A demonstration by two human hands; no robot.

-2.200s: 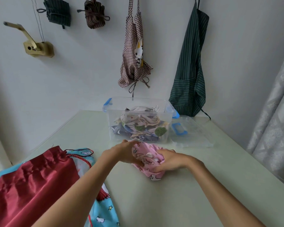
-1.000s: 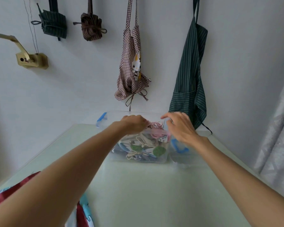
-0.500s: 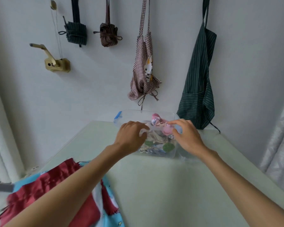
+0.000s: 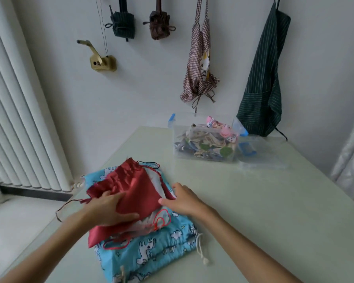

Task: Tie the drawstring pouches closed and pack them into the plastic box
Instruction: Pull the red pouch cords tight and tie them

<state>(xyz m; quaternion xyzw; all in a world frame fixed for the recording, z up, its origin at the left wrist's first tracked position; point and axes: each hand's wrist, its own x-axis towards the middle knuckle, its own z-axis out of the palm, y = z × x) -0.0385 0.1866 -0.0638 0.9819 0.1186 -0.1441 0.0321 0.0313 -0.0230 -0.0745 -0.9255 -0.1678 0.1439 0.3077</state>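
Observation:
A red satin pouch (image 4: 135, 190) lies on top of a pile at the table's near left. Under it sit a white pouch with a red cord (image 4: 158, 219) and a blue cartoon-print pouch (image 4: 151, 248) with a white cord. My left hand (image 4: 108, 209) grips the red pouch's left lower edge, thumb under the cloth. My right hand (image 4: 185, 199) pinches its right edge between thumb and fingers. The clear plastic box (image 4: 178, 139) with blue latches stands at the back, holding several tied pouches, with a pink pouch (image 4: 226, 131) on top.
The box's clear lid (image 4: 262, 158) lies flat just right of the box. A white radiator (image 4: 18, 99) stands left of the table. Aprons (image 4: 262, 78) and rolled bundles hang on the wall behind. A curtain (image 4: 352, 160) hangs at the right.
The pink pouch went from the table into the box. Both hands have drawn back from the box to the near-left pile and taken hold of the red pouch. My view turned left.

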